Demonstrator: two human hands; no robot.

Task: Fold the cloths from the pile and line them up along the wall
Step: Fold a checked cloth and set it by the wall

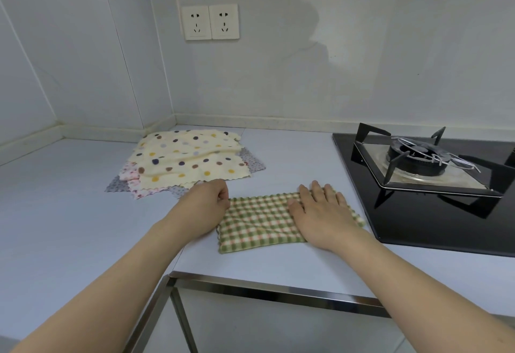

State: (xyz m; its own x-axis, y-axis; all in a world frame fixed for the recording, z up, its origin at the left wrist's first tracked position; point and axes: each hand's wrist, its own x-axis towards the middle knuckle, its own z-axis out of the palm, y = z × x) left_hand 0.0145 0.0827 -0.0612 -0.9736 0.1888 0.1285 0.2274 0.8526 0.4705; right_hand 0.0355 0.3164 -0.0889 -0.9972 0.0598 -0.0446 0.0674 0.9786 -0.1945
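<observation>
A green, white and pink checked cloth (259, 221) lies folded into a rectangle on the pale countertop (69, 213) near the front edge. My left hand (206, 205) pinches its far left corner with curled fingers. My right hand (320, 210) lies flat on the cloth's right part, fingers straight, pressing it down. Behind and to the left sits the pile of cloths (184, 163): a cream one with coloured dots on top, pink patterned and grey ones beneath. The pile is near the corner of the wall (278, 74).
A black gas hob (434, 208) with a burner and metal pan support (418, 157) fills the right side, close to the checked cloth's right end. Two wall sockets (210, 22) sit above the pile. The counter's metal-trimmed front edge (278, 290) runs below my arms.
</observation>
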